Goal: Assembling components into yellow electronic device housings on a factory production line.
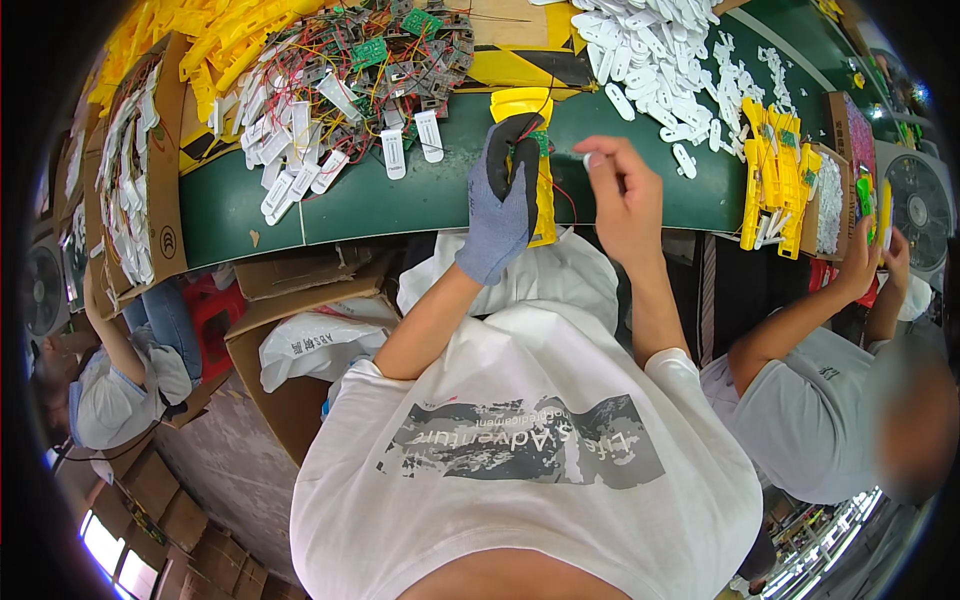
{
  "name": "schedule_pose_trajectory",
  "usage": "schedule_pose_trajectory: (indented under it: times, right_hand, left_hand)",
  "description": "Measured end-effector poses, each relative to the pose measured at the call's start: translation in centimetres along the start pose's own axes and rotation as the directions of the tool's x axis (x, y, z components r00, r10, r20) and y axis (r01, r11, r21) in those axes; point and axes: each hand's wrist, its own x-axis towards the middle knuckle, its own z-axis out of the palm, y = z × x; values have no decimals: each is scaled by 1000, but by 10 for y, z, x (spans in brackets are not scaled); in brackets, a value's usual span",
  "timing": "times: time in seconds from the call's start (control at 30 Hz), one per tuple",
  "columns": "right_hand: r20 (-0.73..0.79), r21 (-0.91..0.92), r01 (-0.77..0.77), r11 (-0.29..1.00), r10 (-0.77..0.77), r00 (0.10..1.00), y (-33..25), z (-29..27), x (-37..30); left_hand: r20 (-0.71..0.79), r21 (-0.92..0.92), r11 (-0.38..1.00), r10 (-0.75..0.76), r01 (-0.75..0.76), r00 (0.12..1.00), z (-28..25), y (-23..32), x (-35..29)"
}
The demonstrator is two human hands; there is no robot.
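My left hand (497, 215), in a grey-blue glove with dark fingertips, grips a yellow plastic housing (543, 205) over the near edge of the green table (420, 198). A small green circuit board (541, 143) and thin red wires show on the housing beside the gloved fingers; the glove hides part of them. To the right, apart from the housing, my bare right hand (630, 200) is raised with its fingers curled. A small white piece (588, 159) shows at its fingertips, too small to make out its kind.
White oval plastic pieces (645, 75) are heaped at the back right. Wired circuit boards and white parts (375, 75) pile up at the back left, beside yellow housings (235, 45). More yellow housings (778, 165) stand at right, near a co-worker's hands (868, 262). A cardboard box (155, 185) sits left.
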Motion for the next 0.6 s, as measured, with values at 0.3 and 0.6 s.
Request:
schedule_pose_trajectory:
  times: [0.3, 0.6]
  right_hand:
    - [-97, 341, -71, 937, 111, 989, 18, 8, 10]
    - [48, 493, -158, 855, 155, 987, 14, 5, 16]
  left_hand:
    - [21, -23, 998, -53, 53, 998, -1, 3, 0]
    - [-5, 85, 988, 128, -127, 992, -1, 1, 2]
